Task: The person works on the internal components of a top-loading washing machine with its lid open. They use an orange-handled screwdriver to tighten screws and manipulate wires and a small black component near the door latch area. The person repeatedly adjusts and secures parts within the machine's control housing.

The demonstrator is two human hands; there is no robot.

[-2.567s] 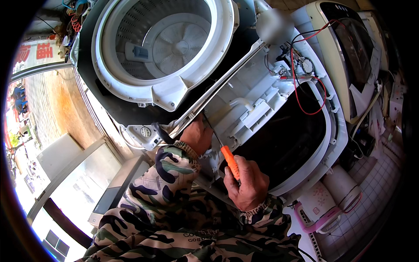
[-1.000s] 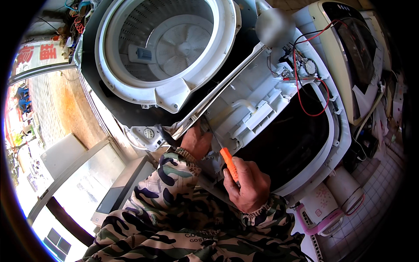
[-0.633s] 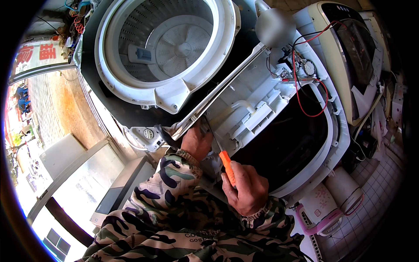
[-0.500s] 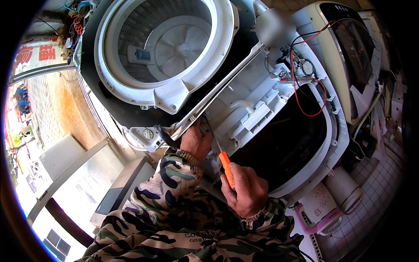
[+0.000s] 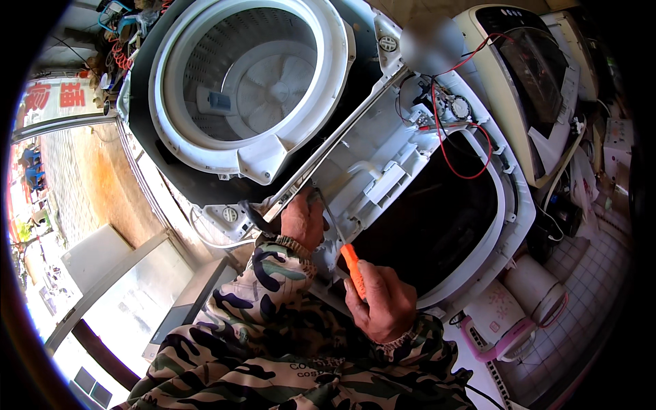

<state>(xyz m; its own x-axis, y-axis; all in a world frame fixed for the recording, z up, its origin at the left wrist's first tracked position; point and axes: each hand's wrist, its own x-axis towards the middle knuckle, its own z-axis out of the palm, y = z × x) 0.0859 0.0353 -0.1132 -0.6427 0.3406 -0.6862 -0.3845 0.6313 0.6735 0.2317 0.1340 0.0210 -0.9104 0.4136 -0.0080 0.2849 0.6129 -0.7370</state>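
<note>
My right hand (image 5: pixel 384 304) is closed round the orange handle of a screwdriver (image 5: pixel 352 268). Its thin shaft slants up and left, ending close to the fingers of my left hand (image 5: pixel 303 222). That left hand is curled at the front rim of an opened top-loading washing machine, by the gap beside the detached white top cover (image 5: pixel 403 160). What its fingertips grip is hidden. A thick black hose or cable (image 5: pixel 256 217) runs beside my left wrist. The washing machine's white tub ring (image 5: pixel 263 160) surrounds a perforated drum (image 5: pixel 273 85).
Red and black wires (image 5: pixel 437 147) loop over the cover's far end, near its exposed control parts. A second, beige washing machine (image 5: pixel 471 41) stands at the right. White-and-pink kettles (image 5: pixel 495 318) sit on the tiled floor at the lower right. A glass-panelled frame (image 5: pixel 113 287) lies left.
The view has shifted slightly, so the machine and cover appear farther left. The screwdriver stays in my right hand, its shaft still reaching toward my left fingers.
</note>
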